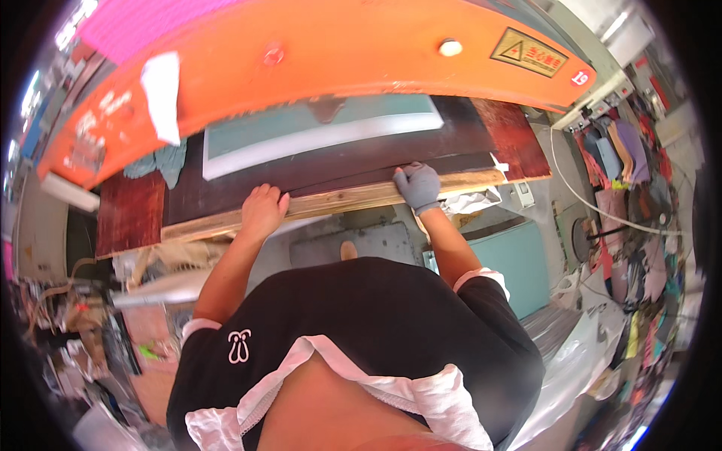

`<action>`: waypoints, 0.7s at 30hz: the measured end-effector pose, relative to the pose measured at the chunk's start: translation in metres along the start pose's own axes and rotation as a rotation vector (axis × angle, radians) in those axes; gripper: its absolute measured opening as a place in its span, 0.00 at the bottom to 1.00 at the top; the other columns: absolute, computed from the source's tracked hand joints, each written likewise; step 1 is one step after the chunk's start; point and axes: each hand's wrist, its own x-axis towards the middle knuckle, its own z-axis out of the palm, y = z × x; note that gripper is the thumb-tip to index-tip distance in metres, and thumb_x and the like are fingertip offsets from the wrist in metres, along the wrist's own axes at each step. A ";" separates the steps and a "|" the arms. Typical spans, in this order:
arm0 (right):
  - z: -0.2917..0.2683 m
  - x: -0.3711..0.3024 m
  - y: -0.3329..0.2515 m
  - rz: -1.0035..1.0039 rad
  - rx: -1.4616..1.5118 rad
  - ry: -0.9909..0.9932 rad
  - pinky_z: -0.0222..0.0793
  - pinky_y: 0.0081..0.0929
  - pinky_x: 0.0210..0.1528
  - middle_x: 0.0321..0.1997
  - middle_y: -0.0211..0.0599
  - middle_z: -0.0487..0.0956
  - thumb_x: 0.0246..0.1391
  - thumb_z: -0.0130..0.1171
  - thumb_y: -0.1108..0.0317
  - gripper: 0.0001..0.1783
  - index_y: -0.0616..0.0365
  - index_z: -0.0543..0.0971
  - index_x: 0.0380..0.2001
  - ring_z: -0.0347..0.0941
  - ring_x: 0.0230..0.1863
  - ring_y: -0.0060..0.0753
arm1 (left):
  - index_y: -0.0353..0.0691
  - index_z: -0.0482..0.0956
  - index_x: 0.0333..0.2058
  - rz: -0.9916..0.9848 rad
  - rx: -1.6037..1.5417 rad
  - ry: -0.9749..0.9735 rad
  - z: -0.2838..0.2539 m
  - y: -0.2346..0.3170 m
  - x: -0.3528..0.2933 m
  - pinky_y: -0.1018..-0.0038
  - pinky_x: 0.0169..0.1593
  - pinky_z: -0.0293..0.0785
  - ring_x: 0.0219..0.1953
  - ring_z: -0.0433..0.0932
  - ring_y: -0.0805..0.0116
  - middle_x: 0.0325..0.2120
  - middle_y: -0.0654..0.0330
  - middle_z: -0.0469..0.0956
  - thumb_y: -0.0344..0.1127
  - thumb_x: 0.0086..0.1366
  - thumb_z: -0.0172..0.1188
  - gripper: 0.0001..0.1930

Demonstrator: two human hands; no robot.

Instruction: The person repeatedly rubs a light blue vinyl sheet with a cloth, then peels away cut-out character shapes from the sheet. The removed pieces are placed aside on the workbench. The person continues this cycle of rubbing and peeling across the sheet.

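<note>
My bare left hand [263,212] rests over the wooden front edge [338,201] of a black board [316,171], its fingers curled on top. Farther right, my right hand [418,186] in a grey glove grips the same edge. Behind both hands a teal sheet with a white border [323,144] lies on the board. The far side of that sheet is hidden under the orange beam of a machine [338,56]. My fingertips under the edge, if any, cannot be seen.
Red-brown panels [131,214] flank the board. A crumpled grey-green cloth [162,161] lies at the left, under the beam. To the right stand a teal box-like surface [511,263], a hanging white cable [602,210] and piled coloured pieces [620,150]. Clutter fills the lower left.
</note>
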 end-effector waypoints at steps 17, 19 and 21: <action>-0.060 -0.025 -0.111 0.165 0.143 -0.266 0.62 0.38 0.55 0.52 0.52 0.70 0.40 0.63 0.42 0.43 0.65 0.67 0.52 0.66 0.54 0.48 | 0.40 0.70 0.17 0.038 -0.251 -0.047 -0.054 0.102 -0.204 0.64 0.29 0.70 0.28 0.72 0.59 0.21 0.60 0.69 0.39 0.52 0.60 0.12; -0.045 -0.016 -0.146 0.262 -0.024 -0.371 0.61 0.40 0.57 0.58 0.56 0.64 0.37 0.61 0.37 0.49 0.64 0.64 0.56 0.63 0.57 0.53 | 0.40 0.68 0.17 -0.031 -0.281 -0.182 -0.063 0.109 -0.210 0.64 0.28 0.70 0.27 0.72 0.59 0.21 0.61 0.68 0.39 0.52 0.60 0.13; -0.039 -0.013 -0.169 0.352 -0.210 -0.481 0.60 0.40 0.57 0.61 0.59 0.61 0.36 0.61 0.36 0.52 0.63 0.62 0.58 0.61 0.58 0.56 | 0.40 0.73 0.29 -0.021 -0.338 -0.180 -0.068 0.114 -0.205 0.63 0.39 0.69 0.37 0.73 0.56 0.33 0.58 0.72 0.40 0.53 0.61 0.11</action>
